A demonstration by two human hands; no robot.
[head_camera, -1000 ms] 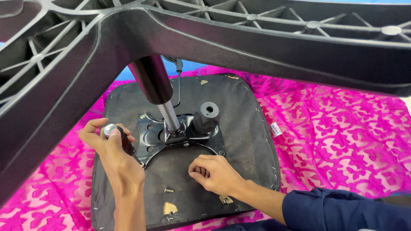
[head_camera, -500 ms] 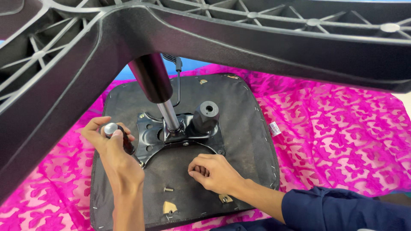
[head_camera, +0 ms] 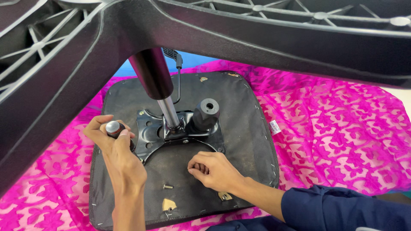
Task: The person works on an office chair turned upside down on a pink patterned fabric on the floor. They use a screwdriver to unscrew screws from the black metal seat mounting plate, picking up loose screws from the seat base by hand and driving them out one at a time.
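Note:
An upturned office chair seat lies on a pink patterned cloth, its black underside facing up. A black metal mechanism plate is on it, with the gas cylinder rising to the big black star base overhead. My left hand grips a tool with a round silver-capped handle, held upright at the plate's left edge. My right hand rests curled on the seat just below the plate; what its fingers hold is hidden. A loose bolt lies between my hands.
A black tension knob stands on the plate's right side, and a thin lever rises behind the cylinder. The pink cloth spreads all around. The base's arms cross the top and left of the view. A white tag hangs at the seat's right edge.
Both hands stay in nearly the same places. My left hand has shifted slightly on the tool handle; the right hand's fingers have curled a little tighter.

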